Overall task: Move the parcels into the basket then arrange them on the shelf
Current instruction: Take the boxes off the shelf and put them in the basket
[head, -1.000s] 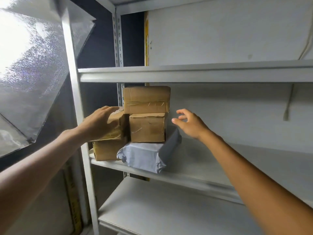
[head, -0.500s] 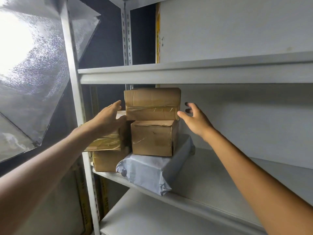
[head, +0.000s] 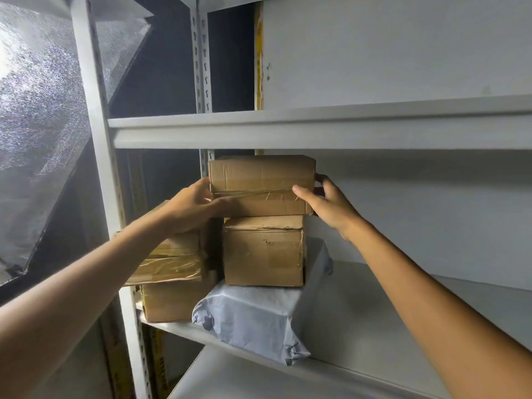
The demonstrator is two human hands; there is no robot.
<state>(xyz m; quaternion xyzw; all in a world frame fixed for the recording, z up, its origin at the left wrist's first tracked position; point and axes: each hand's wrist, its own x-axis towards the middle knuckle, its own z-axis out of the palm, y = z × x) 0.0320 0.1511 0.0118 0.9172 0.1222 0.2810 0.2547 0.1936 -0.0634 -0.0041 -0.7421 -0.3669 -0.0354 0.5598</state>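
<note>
Both forearms are bare and reach up and forward, meeting at one stack. The left hand (head: pixel 195 210) grips the left end of the top box (head: pixel 260 180). Its thumb lies along the front face by the tape line, and its fingers go round the end, out of sight. The right hand (head: pixel 331 203) grips the right end the same way, with the thumb on the front face and the fingertips curled round the far corner. The box sits level between them, its underside on the second box (head: pixel 263 251).

Count: five parcels, all at the left end of the middle shelf (head: pixel 374 326). Four are brown cardboard and one is wrapped in grey plastic film. They form two stacks, side by side.

Right stack, three high:
- The top box is wide, shallow and creased, with a band of clear tape across its front.
- The second box is nearly cubic and narrower, with tape down its right edge.
- The grey parcel (head: pixel 259 315) is flat, pillowy and wrinkled, and its front corner reaches the shelf lip.

Left stack, two high:
- A taped box (head: pixel 172 260) is glossy with yellowish tape, slightly tilted, and partly hidden by the left forearm.
- The bottom box (head: pixel 175 300) is plain and upright.

The shelving is pale grey painted metal, with three boards in view: the upper board (head: pixel 288 131), the middle shelf and the lower board (head: pixel 244 378). A front post (head: pixel 95 139) stands at the left. Beyond it is a silvery sheet (head: pixel 43 110), grainy and shiny.
</note>
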